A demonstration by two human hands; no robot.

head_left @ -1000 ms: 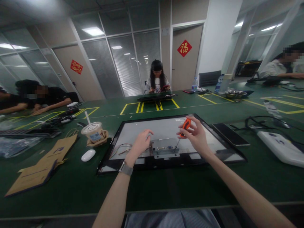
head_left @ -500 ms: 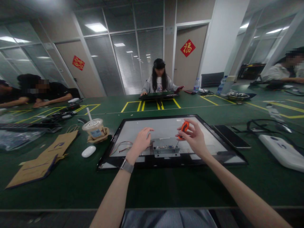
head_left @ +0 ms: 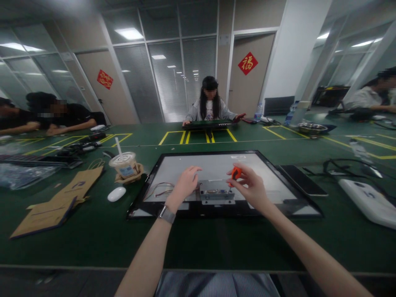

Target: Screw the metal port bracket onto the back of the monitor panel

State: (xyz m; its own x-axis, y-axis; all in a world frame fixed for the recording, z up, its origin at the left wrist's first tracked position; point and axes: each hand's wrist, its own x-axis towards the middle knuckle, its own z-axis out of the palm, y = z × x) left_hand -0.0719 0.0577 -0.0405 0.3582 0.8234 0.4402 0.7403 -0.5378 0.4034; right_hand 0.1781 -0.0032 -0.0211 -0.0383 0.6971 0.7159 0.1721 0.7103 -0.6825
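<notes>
My right hand (head_left: pixel 252 185) grips a screwdriver (head_left: pixel 236 173) by its orange and black handle. The handle stands tilted above the right end of a metal bracket (head_left: pixel 217 197) with connector ports; whether the tip touches it I cannot tell. That bracket sits near the front edge of a black-framed display panel (head_left: pixel 210 167), lying with its grey back up. Over the left side of the bracket hovers my left hand (head_left: pixel 186 181), open, fingers stretched forward and holding nothing. Thin wires (head_left: pixel 162 189) run across the panel left of this hand.
On the left are a lidded drink cup (head_left: pixel 125 165), a white mouse (head_left: pixel 116 194) and brown paper bags (head_left: pixel 66 198). A black phone-like slab (head_left: pixel 301 180), a white device (head_left: pixel 366 202) and cables (head_left: pixel 343 165) lie right. Across the green table (head_left: pixel 192 243) a person (head_left: pixel 210 103) handles another panel.
My right hand and the screwdriver have shifted a little left and down, with the handle nearer the bracket. My left hand stays about where it was.
</notes>
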